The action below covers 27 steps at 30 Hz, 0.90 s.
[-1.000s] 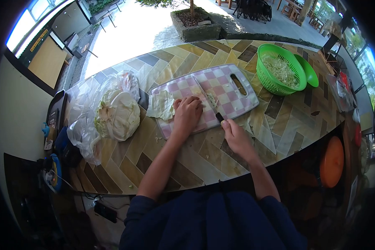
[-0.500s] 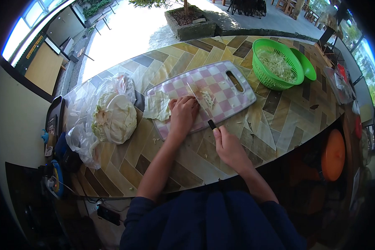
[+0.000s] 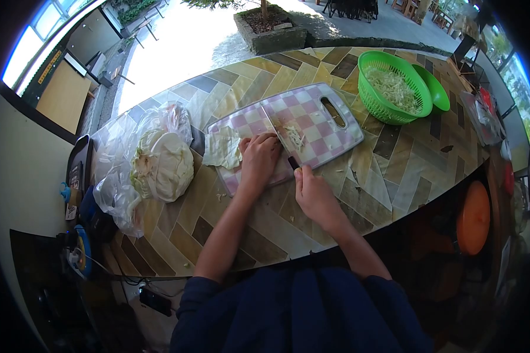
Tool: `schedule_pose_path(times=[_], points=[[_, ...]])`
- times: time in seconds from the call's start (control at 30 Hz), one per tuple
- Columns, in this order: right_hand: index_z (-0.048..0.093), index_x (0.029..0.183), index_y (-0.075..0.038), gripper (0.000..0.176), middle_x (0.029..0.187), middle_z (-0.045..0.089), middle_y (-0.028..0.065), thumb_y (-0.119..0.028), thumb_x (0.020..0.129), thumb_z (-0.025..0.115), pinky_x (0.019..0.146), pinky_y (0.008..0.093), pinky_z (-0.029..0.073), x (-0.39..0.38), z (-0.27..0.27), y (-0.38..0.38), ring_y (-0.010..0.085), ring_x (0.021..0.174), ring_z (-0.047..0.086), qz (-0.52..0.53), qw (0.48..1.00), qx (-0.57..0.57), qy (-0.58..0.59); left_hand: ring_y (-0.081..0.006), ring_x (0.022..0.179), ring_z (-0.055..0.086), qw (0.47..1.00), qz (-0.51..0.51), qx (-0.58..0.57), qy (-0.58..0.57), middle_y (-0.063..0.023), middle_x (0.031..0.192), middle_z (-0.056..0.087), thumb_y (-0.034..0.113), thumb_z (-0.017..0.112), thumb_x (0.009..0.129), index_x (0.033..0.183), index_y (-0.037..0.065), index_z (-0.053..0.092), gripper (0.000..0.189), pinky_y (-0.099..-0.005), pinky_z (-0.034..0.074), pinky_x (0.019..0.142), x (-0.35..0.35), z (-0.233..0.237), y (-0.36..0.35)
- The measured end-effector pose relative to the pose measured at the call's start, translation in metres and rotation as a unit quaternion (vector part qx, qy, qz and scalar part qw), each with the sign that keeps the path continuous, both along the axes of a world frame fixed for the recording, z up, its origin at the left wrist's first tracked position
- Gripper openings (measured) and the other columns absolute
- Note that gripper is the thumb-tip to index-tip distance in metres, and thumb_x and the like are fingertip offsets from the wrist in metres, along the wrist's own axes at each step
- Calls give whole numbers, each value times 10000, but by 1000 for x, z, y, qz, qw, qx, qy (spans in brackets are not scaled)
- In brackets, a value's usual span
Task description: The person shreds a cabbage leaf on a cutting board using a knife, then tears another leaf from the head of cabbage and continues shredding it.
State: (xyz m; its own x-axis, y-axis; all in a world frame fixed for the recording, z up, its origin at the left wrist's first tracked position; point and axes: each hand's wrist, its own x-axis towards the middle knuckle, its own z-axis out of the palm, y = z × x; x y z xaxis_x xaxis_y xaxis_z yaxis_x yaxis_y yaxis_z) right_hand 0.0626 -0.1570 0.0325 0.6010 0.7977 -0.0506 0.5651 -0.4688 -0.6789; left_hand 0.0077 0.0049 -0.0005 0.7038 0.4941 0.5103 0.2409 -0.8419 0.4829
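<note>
My left hand (image 3: 259, 157) presses down on a piece of cabbage on the pink-and-white checked cutting board (image 3: 324, 132), fingers curled over it. My right hand (image 3: 313, 194) grips the black handle of a knife (image 3: 281, 144); its blade lies across the board right beside my left fingers. A small heap of shredded cabbage (image 3: 294, 136) sits just right of the blade. A loose cabbage leaf (image 3: 224, 148) rests on the board's left end.
A large cabbage (image 3: 162, 165) lies in a clear plastic bag at the left of the tiled table (image 3: 312, 229). A green basket (image 3: 391, 88) of shredded cabbage stands far right. An orange stool (image 3: 473, 217) is below the table's right edge.
My right hand and the knife have shifted left, closer to my left hand. The shred heap on the board's right of the blade has stayed.
</note>
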Motion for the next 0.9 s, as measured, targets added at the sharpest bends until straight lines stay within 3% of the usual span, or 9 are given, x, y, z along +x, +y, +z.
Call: schedule_pose_path(times=[0.17,0.37,0.47,0.57,0.9], points=[[460,980,30,319,676,603,299,-273,1031,376,606,586,456,1,0,-7,488,691,610,2,1000,19,18,-252,1027,634,999,-10,-33,12,-87,1095,692,152,648,856,968,50,713,164,-393,362,955,-2,3,1],[491,939,15,336,637,548,253,-291,1039,396,545,513,382,11,-8,-21,476,638,558,-33,996,76,43,-257,1011,635,1000,-16,-25,10,-81,1069,695,175,664,858,978,60,718,175,-399,345,976,-2,1,3],[491,947,20,346,647,545,254,-297,1041,391,555,506,382,6,-5,-21,465,640,558,-27,993,96,59,-252,994,636,1000,-10,-10,15,-75,1054,696,164,660,859,965,62,717,158,-404,340,979,-4,5,-1],[471,943,15,347,689,596,271,-304,1036,373,607,581,417,-2,5,-23,496,688,579,-13,995,62,76,-243,985,638,1000,-9,2,17,-68,1042,698,154,660,856,951,62,717,144,-407,336,979,-3,5,-1],[441,961,26,308,669,601,280,-272,1028,400,584,561,463,-12,8,-30,474,682,614,-3,998,24,60,-244,981,644,1000,-13,-1,5,-66,1039,701,134,663,841,926,55,719,129,-387,371,929,-2,4,0]])
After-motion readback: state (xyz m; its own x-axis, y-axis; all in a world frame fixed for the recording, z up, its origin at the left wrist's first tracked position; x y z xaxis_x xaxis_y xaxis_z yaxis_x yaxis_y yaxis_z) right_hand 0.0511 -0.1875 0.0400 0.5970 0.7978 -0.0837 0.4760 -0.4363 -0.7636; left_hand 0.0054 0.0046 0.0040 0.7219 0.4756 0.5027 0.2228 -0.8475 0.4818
